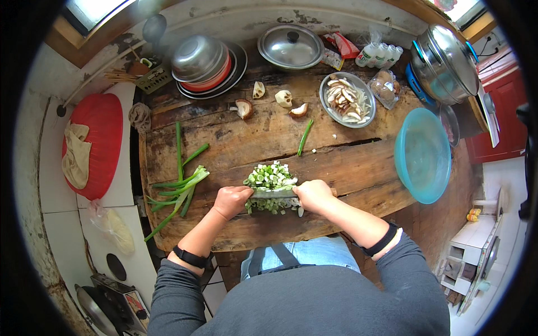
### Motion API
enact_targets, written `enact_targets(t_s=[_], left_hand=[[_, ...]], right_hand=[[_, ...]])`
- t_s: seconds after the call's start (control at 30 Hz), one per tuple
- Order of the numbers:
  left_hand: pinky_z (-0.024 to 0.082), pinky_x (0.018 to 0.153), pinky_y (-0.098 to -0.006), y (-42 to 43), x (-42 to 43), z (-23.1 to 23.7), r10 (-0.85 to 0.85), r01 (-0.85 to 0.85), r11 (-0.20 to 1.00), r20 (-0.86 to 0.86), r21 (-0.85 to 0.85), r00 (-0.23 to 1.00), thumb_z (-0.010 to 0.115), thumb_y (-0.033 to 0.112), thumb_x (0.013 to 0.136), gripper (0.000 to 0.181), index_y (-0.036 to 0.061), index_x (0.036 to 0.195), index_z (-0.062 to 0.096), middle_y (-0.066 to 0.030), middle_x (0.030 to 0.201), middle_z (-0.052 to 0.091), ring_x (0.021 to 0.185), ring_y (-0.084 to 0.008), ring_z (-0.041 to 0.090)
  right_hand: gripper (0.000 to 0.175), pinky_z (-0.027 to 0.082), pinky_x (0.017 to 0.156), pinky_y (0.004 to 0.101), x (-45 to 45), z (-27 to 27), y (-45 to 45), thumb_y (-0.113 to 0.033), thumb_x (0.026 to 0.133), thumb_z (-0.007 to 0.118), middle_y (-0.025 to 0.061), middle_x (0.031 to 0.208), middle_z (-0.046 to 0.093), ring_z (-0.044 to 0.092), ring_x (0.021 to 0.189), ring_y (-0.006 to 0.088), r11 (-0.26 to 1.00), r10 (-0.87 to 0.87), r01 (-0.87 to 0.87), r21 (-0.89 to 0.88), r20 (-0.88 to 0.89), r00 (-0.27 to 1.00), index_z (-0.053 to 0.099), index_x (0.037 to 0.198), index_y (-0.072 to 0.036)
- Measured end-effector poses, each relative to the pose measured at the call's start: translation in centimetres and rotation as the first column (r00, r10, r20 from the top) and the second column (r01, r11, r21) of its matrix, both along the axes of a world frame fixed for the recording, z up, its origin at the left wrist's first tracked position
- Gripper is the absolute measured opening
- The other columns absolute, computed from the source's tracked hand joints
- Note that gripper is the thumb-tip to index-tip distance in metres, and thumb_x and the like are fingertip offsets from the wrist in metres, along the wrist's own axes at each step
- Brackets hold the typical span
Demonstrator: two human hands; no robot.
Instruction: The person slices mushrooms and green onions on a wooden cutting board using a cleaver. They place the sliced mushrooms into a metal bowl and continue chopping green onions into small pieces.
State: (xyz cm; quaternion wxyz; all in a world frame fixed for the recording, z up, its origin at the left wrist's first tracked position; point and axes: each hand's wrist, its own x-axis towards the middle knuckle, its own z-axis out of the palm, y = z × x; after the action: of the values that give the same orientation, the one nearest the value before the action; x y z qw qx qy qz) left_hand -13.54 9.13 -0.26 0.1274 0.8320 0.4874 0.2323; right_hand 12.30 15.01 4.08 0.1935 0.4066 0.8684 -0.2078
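A kitchen knife [274, 194] lies crosswise over a heap of chopped green onion [271, 174] on the worn wooden tabletop [235, 233]. My right hand [313, 195] is closed around its handle end. At the other end of the blade my left hand [232, 200] grips the tip. More sliced pieces lie on the near side of the blade. Left of my left hand are uncut green onion stalks [180, 191], and one short stalk [305, 137] lies beyond the heap. Farther back are mushroom pieces [244, 109] and pale lotus root pieces [283, 98].
A metal bowl of sliced mushrooms and pale shreds [369, 122] stands back right, near a bag of mushrooms [384, 86]. A blue plastic basin [422, 155] is at the right edge. Stacked bowls [201, 59], a lidded pan [290, 48] and a steamer pot [447, 63] line the back.
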Motion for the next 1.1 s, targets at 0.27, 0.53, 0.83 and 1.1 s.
enact_targets(t_s=[0.27, 0.53, 0.83, 1.1], left_hand=[[0.049, 0.052, -0.0286, 0.7, 6.4, 5.5, -0.045, 0.059, 0.998, -0.444, 0.019, 0.895, 0.056, 0.010, 0.069, 0.003, 0.0124, 0.071, 0.055, -0.0014, 0.068, 0.059, 0.060, -0.0180, 0.061], [0.053, 0.064, -0.0338, 5.0, -0.1, 1.7, -0.171, 0.147, 0.970, -0.111, -0.195, 0.979, 0.060, 0.007, 0.064, 0.026, 0.0116, 0.089, 0.066, -0.0049, 0.089, 0.068, 0.076, -0.0242, 0.065], [0.053, 0.061, -0.0338, 4.4, -2.3, -0.4, -0.183, 0.185, 0.982, 0.060, -0.031, 0.981, 0.062, 0.006, 0.062, 0.024, 0.0108, 0.085, 0.066, -0.0058, 0.087, 0.068, 0.074, -0.0244, 0.066], [0.052, 0.066, -0.0343, 3.7, 0.9, 3.9, -0.162, 0.105, 0.974, -0.293, -0.200, 0.942, 0.056, 0.006, 0.069, 0.016, 0.0088, 0.083, 0.063, -0.0053, 0.087, 0.068, 0.076, -0.0249, 0.065]], right_hand=[[0.044, 0.050, 0.056, 0.0368, 5.8, -5.1, -0.9, -0.010, 0.063, 0.060, 0.0076, 0.071, 0.065, 0.063, 0.065, 0.0254, 0.984, -0.037, 0.115, 0.138, -0.468, 0.883, 0.066, 0.105, -0.020], [0.018, 0.051, 0.063, 0.0402, 1.0, -1.6, 0.0, -0.014, 0.070, 0.057, 0.0115, 0.077, 0.066, 0.065, 0.073, 0.0285, 0.976, -0.216, 0.215, -0.022, -0.140, 0.966, 0.068, 0.084, -0.015], [0.015, 0.053, 0.063, 0.0383, -1.9, 2.5, 0.5, -0.011, 0.075, 0.054, 0.0148, 0.078, 0.067, 0.067, 0.072, 0.0280, 0.986, -0.159, 0.159, -0.054, 0.000, 0.987, 0.067, 0.072, -0.004], [0.017, 0.050, 0.057, 0.0419, 1.9, -1.7, 0.2, -0.016, 0.071, 0.057, 0.0112, 0.073, 0.065, 0.063, 0.067, 0.0299, 0.991, -0.087, 0.107, 0.086, -0.216, 0.972, 0.062, 0.086, -0.011]])
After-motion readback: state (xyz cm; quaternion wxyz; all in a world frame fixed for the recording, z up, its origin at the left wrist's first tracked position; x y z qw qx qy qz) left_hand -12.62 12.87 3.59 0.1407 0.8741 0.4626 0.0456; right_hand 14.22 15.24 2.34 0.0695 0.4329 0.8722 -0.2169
